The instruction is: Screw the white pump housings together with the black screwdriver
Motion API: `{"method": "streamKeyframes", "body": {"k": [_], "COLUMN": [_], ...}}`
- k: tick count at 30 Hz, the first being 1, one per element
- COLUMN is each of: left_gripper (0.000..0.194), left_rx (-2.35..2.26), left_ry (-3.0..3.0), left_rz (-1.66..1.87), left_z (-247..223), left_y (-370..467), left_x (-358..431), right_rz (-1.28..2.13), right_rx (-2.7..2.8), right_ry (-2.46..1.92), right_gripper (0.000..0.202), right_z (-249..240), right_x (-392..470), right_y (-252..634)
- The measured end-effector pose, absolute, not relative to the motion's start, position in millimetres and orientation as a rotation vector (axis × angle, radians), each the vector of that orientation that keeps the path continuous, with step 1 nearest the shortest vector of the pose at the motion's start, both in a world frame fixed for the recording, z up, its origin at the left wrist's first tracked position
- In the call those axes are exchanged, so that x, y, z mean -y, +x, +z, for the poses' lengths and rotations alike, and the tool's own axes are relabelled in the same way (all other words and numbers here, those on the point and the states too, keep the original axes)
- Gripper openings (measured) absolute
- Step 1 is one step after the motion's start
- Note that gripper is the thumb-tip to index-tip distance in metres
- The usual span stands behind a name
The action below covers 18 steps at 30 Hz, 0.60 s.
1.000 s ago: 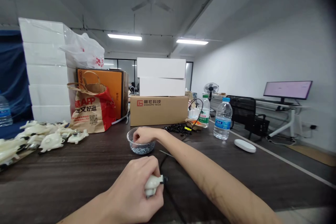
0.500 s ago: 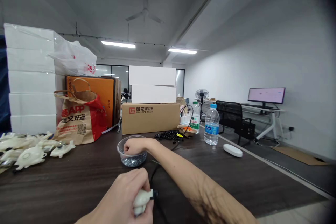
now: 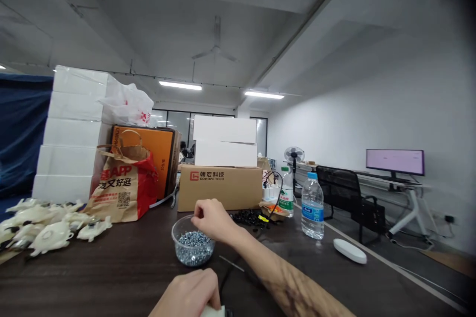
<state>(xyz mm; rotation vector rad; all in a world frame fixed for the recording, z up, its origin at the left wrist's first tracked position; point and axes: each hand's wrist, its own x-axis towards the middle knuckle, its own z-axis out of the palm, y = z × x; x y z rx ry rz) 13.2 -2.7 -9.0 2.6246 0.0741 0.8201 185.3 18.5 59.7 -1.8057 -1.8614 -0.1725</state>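
Observation:
At the bottom edge, my left hand (image 3: 188, 294) is closed round a small cream-white plastic part (image 3: 212, 311) with a black end piece, mostly cut off by the frame. My right hand (image 3: 212, 219) is above the right rim of a clear plastic bowl (image 3: 177, 243), fingers pinched together. Whatever lies between its fingertips is hidden. Small silvery screws (image 3: 195, 240) fill the lower part of the bowl. A thin metal rod (image 3: 232, 263) lies on the dark table beneath my right forearm.
Several cream-white plastic parts (image 3: 52, 236) are heaped at the left by a paper bag (image 3: 126, 188). Behind the bowl are a cardboard box (image 3: 219, 190) and small black pieces (image 3: 248, 218). Water bottles (image 3: 312, 208) and a white oval object (image 3: 349, 251) stand at the right.
My right hand has come up out of the bowl of screws to just above its rim. The view has tilted up, so the held plastic part sits lower, partly out of frame.

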Motion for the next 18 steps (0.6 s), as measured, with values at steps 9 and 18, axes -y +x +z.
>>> {"method": "streamKeyframes", "body": {"k": [9, 18], "left_gripper": [0.019, 0.015], "left_rx": [-0.295, -0.411], "left_ry": [2.320, 1.761], "left_rz": [0.864, 0.780], "left_z": [-12.8, -12.3], "left_y": [20.8, 16.8], "left_x": [8.0, 7.6], "right_rz": [0.298, 0.648], "right_rx": [1.612, 1.303], "right_ry": [-1.568, -1.299], "right_gripper": [0.008, 0.029], "right_z": [39.6, 28.1], "right_x": [85.1, 98.6], "right_y": [200.5, 190.6]}}
